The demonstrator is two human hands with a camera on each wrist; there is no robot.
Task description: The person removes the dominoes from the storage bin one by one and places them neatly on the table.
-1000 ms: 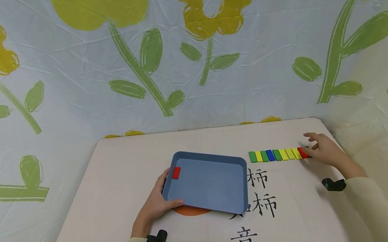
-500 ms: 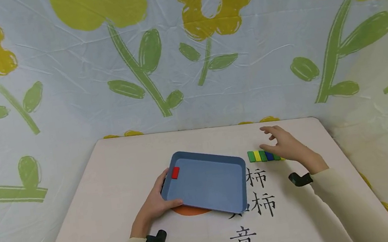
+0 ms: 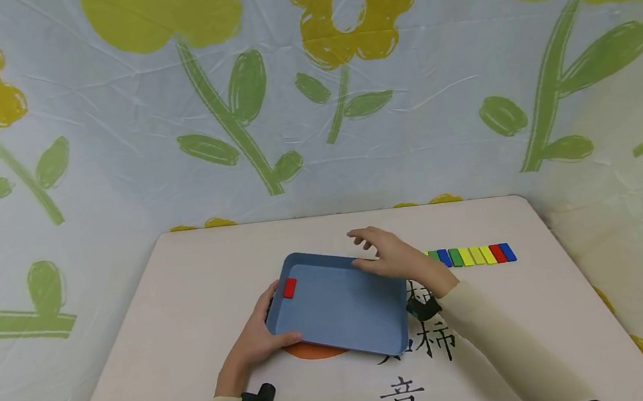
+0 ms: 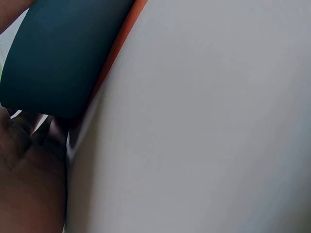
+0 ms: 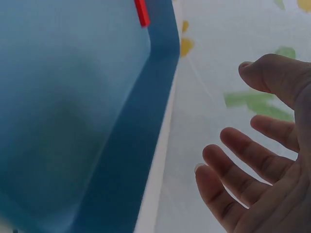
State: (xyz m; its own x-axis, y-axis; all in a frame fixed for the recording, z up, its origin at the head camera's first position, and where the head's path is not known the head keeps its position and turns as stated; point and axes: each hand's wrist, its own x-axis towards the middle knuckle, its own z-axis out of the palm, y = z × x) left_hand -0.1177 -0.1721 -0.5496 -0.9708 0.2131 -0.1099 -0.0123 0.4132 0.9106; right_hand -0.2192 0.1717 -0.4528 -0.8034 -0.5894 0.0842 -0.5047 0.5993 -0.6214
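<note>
A blue-grey rectangular tray [image 3: 341, 308] lies slightly askew in the middle of the table. Inside it, by the left wall, is a small red tile [image 3: 289, 288]. My left hand [image 3: 256, 337] grips the tray's near left corner, thumb along the front rim and fingers at the left side. In the left wrist view the tray's outer wall [image 4: 58, 53] hides part of those fingers. Over the tray's far right edge hovers my right hand [image 3: 393, 257], holding nothing. The right wrist view shows its fingers [image 5: 233, 177] apart and loosely bent, beside the tray rim [image 5: 131, 131].
A row of green, yellow, blue and red tiles [image 3: 473, 256] stretches right of the tray, its left end hidden by the right forearm. The tablecloth [image 3: 208, 261] bears black characters and an orange print partly under the tray. A flowered curtain [image 3: 437, 113] hangs behind.
My right hand has travelled left from the right end of the tile row to above the tray, uncovering the red and blue end tiles. The left hand and tray stay put.
</note>
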